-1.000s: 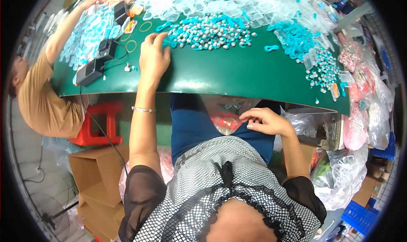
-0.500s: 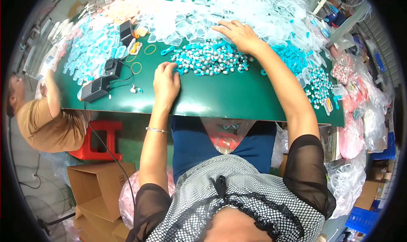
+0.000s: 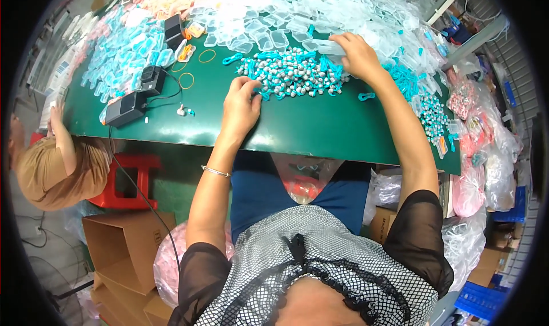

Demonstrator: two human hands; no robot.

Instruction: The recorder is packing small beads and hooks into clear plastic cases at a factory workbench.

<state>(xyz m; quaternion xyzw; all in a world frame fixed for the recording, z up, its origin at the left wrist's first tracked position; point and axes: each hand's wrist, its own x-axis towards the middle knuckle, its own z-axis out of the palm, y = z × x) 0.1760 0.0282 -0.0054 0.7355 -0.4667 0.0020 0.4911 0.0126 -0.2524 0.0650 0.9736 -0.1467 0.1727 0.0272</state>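
A pile of small teal-and-silver pieces lies on the green table. My left hand rests at the pile's left edge with its fingers curled down onto the nearest pieces; whether it grips one is hidden. My right hand is stretched to the pile's far right corner, where its fingers close on a clear plastic case. Behind the pile, many more clear cases cover the table.
Two black devices with a cable sit at the table's left, by rubber bands. Another person works at the left end. A red stool, cardboard boxes and pink bags surround me.
My left hand slid forward from the bare table to the pile's edge. My right hand rose from my lap to the far side of the pile and onto a clear case.
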